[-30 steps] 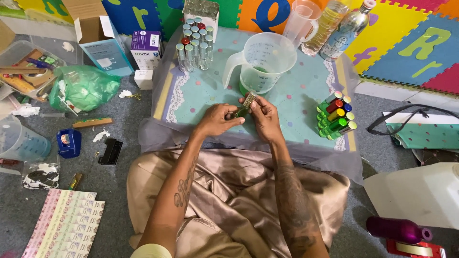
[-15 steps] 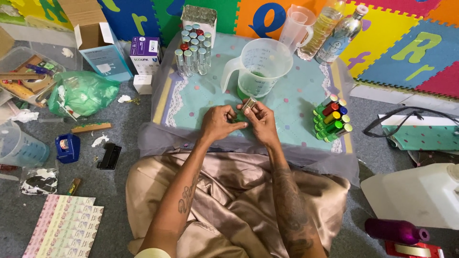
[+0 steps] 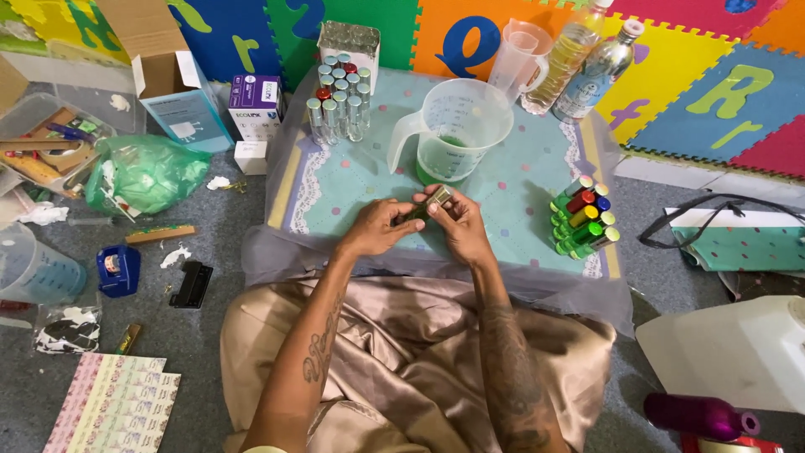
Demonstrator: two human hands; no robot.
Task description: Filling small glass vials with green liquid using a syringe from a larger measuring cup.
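Observation:
Both my hands meet over the low table [image 3: 537, 180] and hold one small green roll-on bottle [image 3: 426, 206] between them. My left hand [image 3: 379, 226] grips its lower end. My right hand [image 3: 455, 223] pinches the silver cap end, which tilts up toward a clear measuring jug [image 3: 457, 126] with green liquid in its bottom. To the right lies a stack of filled bottles [image 3: 580, 225] with coloured liquids and silver caps. A cluster of upright capped bottles [image 3: 338, 104] stands at the table's back left.
A smaller clear jug [image 3: 520, 59] and two plastic bottles [image 3: 589, 59] stand at the back. On the floor to the left are a green plastic bag [image 3: 142, 176], an open cardboard box [image 3: 172, 84], a blue tape dispenser [image 3: 117, 270] and patterned paper sheets [image 3: 113, 403]. A white container [image 3: 738, 352] sits right.
My hands stay together on the small bottle, shifting only slightly. The camera view has drifted a little.

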